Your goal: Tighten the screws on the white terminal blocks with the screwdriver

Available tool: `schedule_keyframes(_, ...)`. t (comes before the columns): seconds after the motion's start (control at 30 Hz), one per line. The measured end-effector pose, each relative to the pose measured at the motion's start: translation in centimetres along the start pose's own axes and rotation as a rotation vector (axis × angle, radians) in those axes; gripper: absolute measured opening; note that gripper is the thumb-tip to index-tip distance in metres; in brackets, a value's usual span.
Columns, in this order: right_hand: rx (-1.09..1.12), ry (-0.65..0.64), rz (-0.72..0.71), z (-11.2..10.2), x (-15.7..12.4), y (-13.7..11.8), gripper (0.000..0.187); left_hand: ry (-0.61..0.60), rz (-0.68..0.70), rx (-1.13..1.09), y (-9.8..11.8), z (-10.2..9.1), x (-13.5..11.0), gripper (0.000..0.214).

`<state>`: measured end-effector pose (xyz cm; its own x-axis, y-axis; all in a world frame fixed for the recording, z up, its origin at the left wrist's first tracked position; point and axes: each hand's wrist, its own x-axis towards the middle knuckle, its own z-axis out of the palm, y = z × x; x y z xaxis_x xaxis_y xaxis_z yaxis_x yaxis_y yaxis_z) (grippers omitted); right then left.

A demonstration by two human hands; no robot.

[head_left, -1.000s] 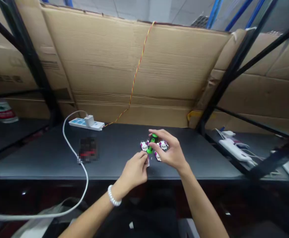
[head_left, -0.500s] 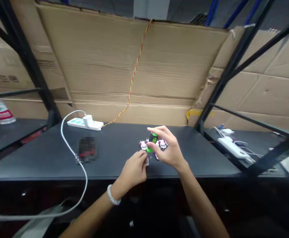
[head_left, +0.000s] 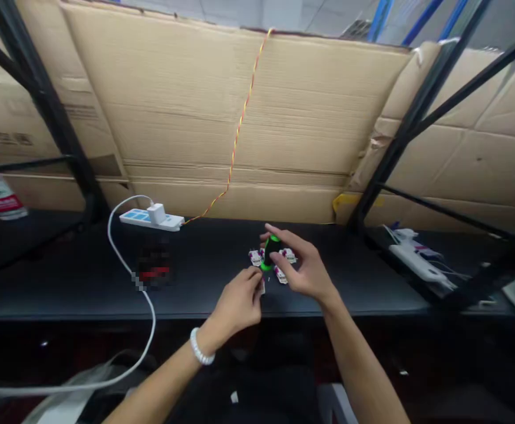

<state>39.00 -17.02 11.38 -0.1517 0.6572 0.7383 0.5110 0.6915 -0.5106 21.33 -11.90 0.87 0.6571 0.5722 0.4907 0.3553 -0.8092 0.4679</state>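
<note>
A screwdriver with a black and green handle stands tilted over the dark tabletop, its tip hidden behind my left fingers. My right hand curls around the handle, the thumb against its near side and the fingers reaching past its top. Just below the handle, my left hand is closed in a pinch on a small white piece, mostly covered by the fingers. Around the screwdriver lie several small white and purple parts, among them one on the left and one on the right.
A white power strip with a plug lies at the back left, its white cable looping over the front edge. Near it is a blurred dark and red object. Cardboard walls the back; black frame posts flank the table.
The screwdriver handle shows more fully and my right fingers have shifted slightly around it. My left hand stays in nearly the same place. The picture is brighter at the back.
</note>
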Motion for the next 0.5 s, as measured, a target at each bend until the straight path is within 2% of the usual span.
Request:
schedule_keyframes(0.07, -0.098, 0.078, -0.012, 0.04, 0.06, -0.06, 0.039, 0.005, -0.006, -0.001, -0.01, 0.06, 0.02, 0.023)
schedule_keyframes(0.13, -0.164, 0.113, -0.020, 0.10, 0.10, -0.11, 0.039, 0.010, -0.011, -0.002, -0.01, 0.10, 0.04, 0.021)
schedule_keyframes(0.23, -0.097, 0.036, -0.017, 0.15, 0.07, -0.21, 0.050, 0.012, -0.010, -0.002, 0.01, 0.11, 0.04, 0.022)
schedule_keyframes(0.3, -0.057, 0.013, -0.005, 0.18, 0.00, -0.24, 0.050, 0.007, -0.007, -0.002, 0.07, 0.05, 0.05, 0.023)
schedule_keyframes(0.4, -0.113, 0.091, -0.018, 0.11, -0.20, -0.10, 0.039, 0.005, -0.021, -0.004, 0.27, -0.18, 0.11, 0.022)
schedule_keyframes(0.5, -0.142, 0.193, -0.003, -0.36, -0.70, 0.32, 0.037, -0.007, -0.052, -0.025, 0.47, -0.45, 0.20, 0.020)
